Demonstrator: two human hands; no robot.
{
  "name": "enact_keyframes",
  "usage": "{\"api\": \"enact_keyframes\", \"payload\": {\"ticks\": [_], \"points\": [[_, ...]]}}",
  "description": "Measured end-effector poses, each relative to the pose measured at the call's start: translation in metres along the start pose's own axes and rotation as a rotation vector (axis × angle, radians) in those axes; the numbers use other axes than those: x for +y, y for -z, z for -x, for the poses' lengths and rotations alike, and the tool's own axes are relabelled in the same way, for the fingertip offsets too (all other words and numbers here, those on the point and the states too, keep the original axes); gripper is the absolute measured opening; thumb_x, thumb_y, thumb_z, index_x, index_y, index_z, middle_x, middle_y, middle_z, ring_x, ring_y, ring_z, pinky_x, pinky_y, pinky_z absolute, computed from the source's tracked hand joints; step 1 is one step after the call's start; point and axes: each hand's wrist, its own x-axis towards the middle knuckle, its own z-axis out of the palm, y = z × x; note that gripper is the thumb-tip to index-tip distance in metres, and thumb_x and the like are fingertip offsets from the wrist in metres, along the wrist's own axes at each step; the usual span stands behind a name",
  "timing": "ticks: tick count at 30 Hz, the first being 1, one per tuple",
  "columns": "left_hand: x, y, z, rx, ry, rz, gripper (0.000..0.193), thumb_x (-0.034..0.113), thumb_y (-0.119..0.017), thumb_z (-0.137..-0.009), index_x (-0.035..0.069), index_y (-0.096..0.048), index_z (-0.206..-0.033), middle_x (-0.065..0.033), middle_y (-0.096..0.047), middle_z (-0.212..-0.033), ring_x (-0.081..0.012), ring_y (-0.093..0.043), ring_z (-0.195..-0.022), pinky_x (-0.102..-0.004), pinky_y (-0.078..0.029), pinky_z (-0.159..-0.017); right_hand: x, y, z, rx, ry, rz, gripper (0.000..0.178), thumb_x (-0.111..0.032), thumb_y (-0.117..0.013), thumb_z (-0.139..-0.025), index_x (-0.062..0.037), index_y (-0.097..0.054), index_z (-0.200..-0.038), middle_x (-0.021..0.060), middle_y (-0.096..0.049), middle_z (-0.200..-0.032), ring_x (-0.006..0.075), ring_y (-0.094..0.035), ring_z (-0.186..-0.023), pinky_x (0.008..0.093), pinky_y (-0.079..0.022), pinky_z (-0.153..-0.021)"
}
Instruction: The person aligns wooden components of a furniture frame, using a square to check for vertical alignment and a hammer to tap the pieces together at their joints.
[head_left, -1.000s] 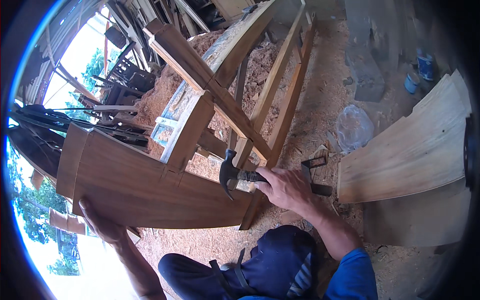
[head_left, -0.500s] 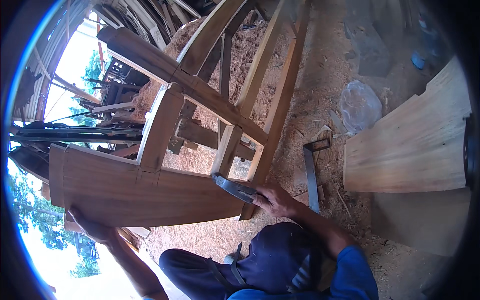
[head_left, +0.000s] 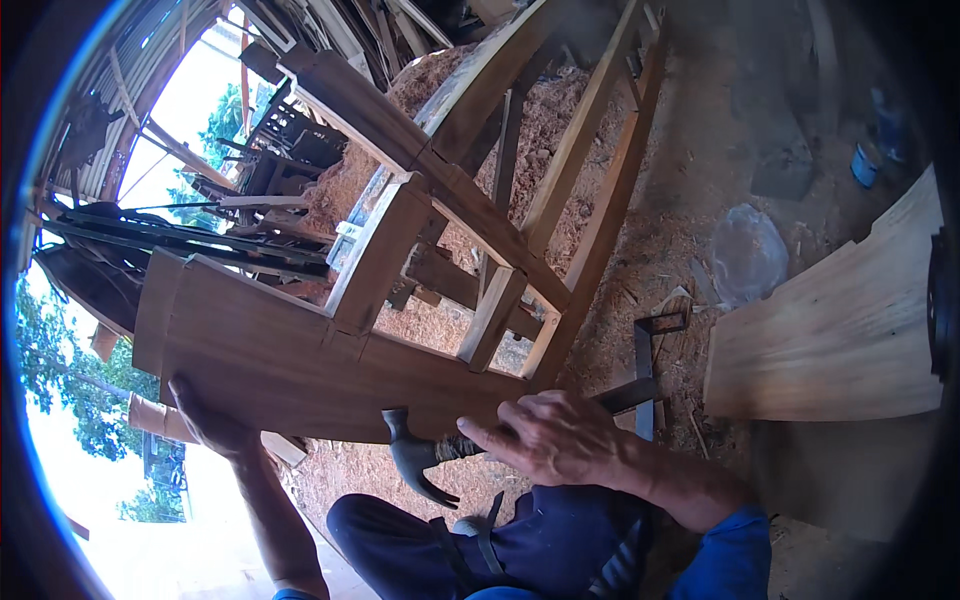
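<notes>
My right hand [head_left: 550,435] is closed round the handle of a claw hammer [head_left: 408,458]. The hammer lies sideways above my lap, its dark metal head to the left and its handle end sticking out to the right. The head overlaps the lower edge of a broad curved wooden board [head_left: 270,350]; whether they touch I cannot tell. At the board's lower left edge my left hand [head_left: 215,425] grips it, some fingers hidden behind. This board joins a large wooden frame [head_left: 480,225] of curved rails and short crosspieces.
A metal square [head_left: 643,350] rests on the shavings-covered ground beyond my right hand. A clear plastic bag [head_left: 750,255] and a pale wooden panel [head_left: 830,325] are at the right. Stacked timber and a shavings heap [head_left: 350,190] stand at the back left.
My right hand has drawn the hammer back from the board's upper edge by a crosspiece, down towards my lap, and turned it. My left hand keeps its hold; the whole view has shifted.
</notes>
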Motion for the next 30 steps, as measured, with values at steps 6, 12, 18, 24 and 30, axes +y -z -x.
{"api": "enact_keyframes", "payload": {"ticks": [6, 12, 18, 24, 30], "points": [[-0.036, 0.01, 0.025, -0.348, 0.213, 0.573, 0.047, 0.041, -0.048, -0.102, 0.002, -0.055, -0.126, -0.0084, -0.061, -0.111, -0.0177, -0.06, -0.099, -0.0315, -0.051, -0.085, -0.041, 0.034, -0.019, 0.09, 0.023, 0.219, 0.05, -0.019, -0.056, -0.094, -0.0009, -0.047, -0.14, 0.007, -0.054, -0.071, 0.0163, -0.057, -0.056, 0.0304, -0.049, -0.045], [-0.084, -0.002, 0.131, -0.382, 0.091, 0.357, 0.039, 0.026, -0.065, -0.095, 0.001, -0.057, -0.124, -0.0079, -0.065, -0.109, -0.0182, -0.062, -0.095, -0.0315, -0.05, -0.085, -0.144, 0.081, -0.091, 0.031, 0.159, 0.661, 0.048, -0.024, -0.061, -0.093, 0.0032, -0.055, -0.133, 0.0063, -0.051, -0.076, 0.0137, -0.055, -0.058, 0.0287, -0.047, -0.047], [-0.064, -0.008, 0.14, -0.352, 0.214, 0.4, 0.038, 0.018, -0.071, -0.091, 0.0, -0.059, -0.122, -0.008, -0.066, -0.107, -0.0186, -0.063, -0.092, -0.0313, -0.05, -0.084, -0.263, 0.055, -0.179, -0.078, 0.532, 0.867, 0.042, -0.023, -0.046, -0.098, -0.0006, -0.055, -0.132, 0.0021, -0.049, -0.073, 0.0104, -0.044, -0.055, 0.0241, -0.029, -0.05], [-0.057, -0.001, 0.148, -0.33, 0.163, 0.493, 0.041, 0.013, -0.072, -0.089, 0.001, -0.058, -0.126, -0.0108, -0.068, -0.108, -0.0197, -0.064, -0.095, -0.0319, -0.05, -0.087, -0.258, 0.056, -0.216, -0.318, 0.087, 1.111, 0.044, -0.022, -0.049, -0.1, -0.0065, -0.05, -0.142, 0.0005, -0.047, -0.067, 0.0063, -0.045, -0.05, 0.0223, -0.04, -0.042], [-0.006, 0.03, 0.136, -0.287, 0.334, 0.751, 0.042, 0.014, -0.073, -0.088, 0.001, -0.058, -0.125, -0.0126, -0.068, -0.106, -0.0219, -0.064, -0.093, -0.0347, -0.051, -0.085, -0.306, 0.024, -0.236, -0.154, 0.442, 1.112, 0.043, -0.02, -0.05, -0.099, -0.0075, -0.051, -0.14, -0.001, -0.044, -0.064, 0.0057, -0.043, -0.046, 0.0231, -0.036, -0.036]]}}
